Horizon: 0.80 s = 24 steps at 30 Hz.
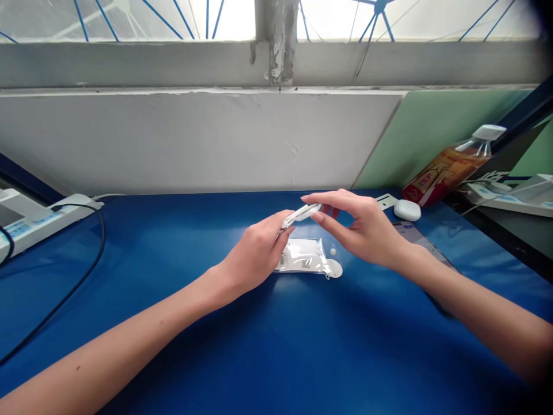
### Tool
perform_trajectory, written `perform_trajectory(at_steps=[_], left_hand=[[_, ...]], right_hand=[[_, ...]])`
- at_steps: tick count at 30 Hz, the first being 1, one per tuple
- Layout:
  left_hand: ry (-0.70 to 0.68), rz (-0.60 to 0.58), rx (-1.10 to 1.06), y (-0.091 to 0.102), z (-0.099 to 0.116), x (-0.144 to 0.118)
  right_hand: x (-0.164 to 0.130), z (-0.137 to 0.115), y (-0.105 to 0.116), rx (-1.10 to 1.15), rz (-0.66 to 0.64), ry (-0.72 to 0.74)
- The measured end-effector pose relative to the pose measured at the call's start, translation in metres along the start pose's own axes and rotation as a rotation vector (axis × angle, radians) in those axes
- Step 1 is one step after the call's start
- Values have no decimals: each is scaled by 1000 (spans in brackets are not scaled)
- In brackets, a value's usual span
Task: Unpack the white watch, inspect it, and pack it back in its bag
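Note:
Both my hands meet above the middle of a blue table (276,346). My left hand (257,253) pinches one end of a small flat white plastic part (301,214). My right hand (363,227) holds the other end of that part between fingertips and thumb. Just beneath them a clear plastic bag (305,256) with white pieces inside lies flat on the table. A small round white disc (334,268) rests at the bag's right corner.
A white power strip (38,222) with a black cable (78,276) sits at the left edge. At the right lie a white oval device (406,210), a phone (417,237), a bottle of orange liquid (453,164) on its side, and another power strip (514,196). A white wall stands behind.

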<state>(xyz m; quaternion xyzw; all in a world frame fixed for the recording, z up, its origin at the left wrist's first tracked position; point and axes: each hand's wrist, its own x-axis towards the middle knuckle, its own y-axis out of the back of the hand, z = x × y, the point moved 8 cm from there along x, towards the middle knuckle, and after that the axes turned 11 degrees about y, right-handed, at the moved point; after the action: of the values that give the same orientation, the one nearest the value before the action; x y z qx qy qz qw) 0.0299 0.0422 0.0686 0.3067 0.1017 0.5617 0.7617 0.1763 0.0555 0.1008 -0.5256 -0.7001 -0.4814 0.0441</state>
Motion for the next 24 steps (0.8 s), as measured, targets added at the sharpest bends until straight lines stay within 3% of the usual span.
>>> perform_trajectory(at_steps=[2,5,11,14,17,20,24], left_hand=[[-107,9,123,-6,1,-5],[-169,-25,205,-19,-3,-11],[-221,-72,243,-32,0,-17],[-210,-61,318,-31,-5,-15],[-172,-135,375,-36,-19,-12],[-122,-203,373,-40,-32,-11],[-117,-196,351,-40,-34,-10]], right_hand=[[-17,1,0,36,-14,-52],[-43,10,-9,277,15,-208],[-60,14,-14,415,141,-275],[-61,19,-4,378,173,-260],[-63,30,9,263,196,-243],[-66,41,16,155,181,-244],[-66,49,21,3,136,-240]])
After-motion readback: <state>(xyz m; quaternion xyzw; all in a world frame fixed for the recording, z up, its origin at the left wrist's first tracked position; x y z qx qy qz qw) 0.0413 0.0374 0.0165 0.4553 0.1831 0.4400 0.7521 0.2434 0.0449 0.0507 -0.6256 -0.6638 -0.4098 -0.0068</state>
